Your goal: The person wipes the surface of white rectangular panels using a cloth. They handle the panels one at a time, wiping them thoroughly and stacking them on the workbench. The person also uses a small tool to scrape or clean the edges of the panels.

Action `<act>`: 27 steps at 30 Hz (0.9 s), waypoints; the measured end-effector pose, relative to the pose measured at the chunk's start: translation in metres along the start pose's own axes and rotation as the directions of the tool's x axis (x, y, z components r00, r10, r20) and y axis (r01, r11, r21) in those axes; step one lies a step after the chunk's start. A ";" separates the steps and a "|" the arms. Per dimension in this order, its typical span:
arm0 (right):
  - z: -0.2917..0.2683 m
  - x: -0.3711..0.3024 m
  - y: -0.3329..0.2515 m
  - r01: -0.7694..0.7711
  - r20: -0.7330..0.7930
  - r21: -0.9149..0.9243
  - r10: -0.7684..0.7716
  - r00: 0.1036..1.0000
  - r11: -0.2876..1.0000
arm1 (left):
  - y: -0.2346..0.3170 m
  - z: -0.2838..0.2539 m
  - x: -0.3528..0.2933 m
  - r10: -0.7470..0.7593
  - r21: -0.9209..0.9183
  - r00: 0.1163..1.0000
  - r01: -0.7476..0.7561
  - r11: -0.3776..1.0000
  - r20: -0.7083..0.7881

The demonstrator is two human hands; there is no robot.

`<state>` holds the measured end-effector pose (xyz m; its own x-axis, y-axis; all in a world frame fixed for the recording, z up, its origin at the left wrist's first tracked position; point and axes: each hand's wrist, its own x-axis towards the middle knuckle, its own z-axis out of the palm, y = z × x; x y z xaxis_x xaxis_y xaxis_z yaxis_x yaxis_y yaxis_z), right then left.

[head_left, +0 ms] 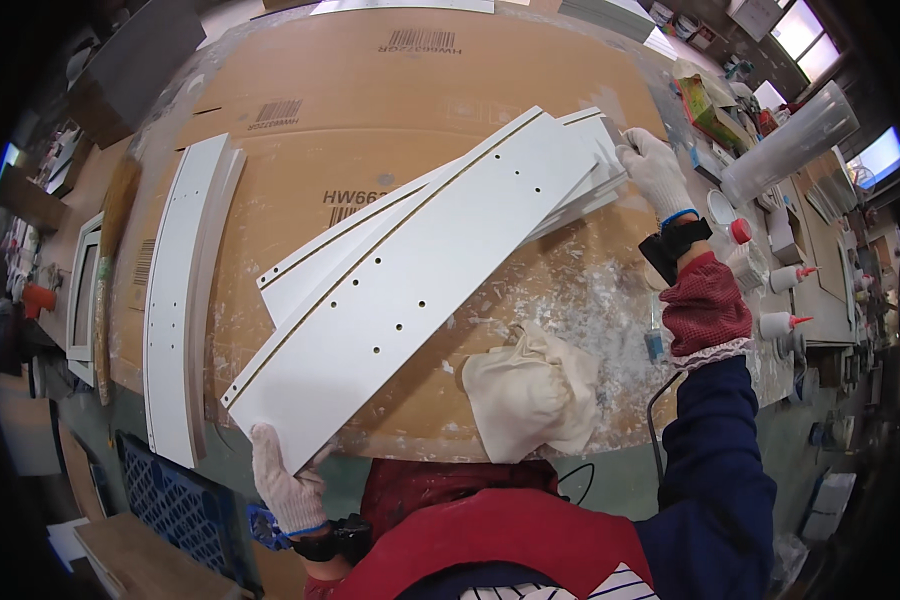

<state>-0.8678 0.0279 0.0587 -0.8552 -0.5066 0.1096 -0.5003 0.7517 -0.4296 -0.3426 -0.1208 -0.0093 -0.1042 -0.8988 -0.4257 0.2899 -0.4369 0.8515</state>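
A long white board (400, 290), drilled with several holes and grooved along one edge, lies diagonally on top of other white boards (320, 240). My gloved left hand (288, 480) grips its near-left corner, thumb on the upper face and the other fingers partly hidden beneath. My gloved right hand (654, 172) is at the far-right ends of the fanned boards, with fingers curled against a lower board's end. A crumpled cream cloth (532, 395) rests at the table's near edge, right of the top board.
More white boards (185, 300) are stacked at the left. Cardboard (560, 70) covers the table, with white residue on its right side. Red-tipped bottles (782, 325) and a clear plastic roll (790, 145) stand along the right. A blue plastic crate (175, 510) sits below left.
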 end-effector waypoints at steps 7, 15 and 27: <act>0.012 -0.019 -0.039 0.224 0.067 -0.101 -0.218 0.974 0.969 | -0.023 -0.007 -0.013 0.319 0.362 0.907 -0.405 0.840 0.274; 0.035 -0.058 -0.078 0.608 0.156 -0.102 -0.591 0.791 0.787 | -0.001 0.006 -0.020 0.029 0.032 0.998 -0.031 0.999 0.053; 0.072 -0.085 -0.107 0.698 0.051 0.056 -0.700 0.712 0.714 | 0.014 -0.075 -0.005 0.014 0.060 0.988 -0.005 0.998 -0.151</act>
<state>-0.7321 -0.0401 0.0309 -0.2516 -0.9086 0.3334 -0.9465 0.1591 -0.2808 -0.2672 -0.1194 -0.0184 0.0447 -0.8893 -0.4552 0.2328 -0.4338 0.8704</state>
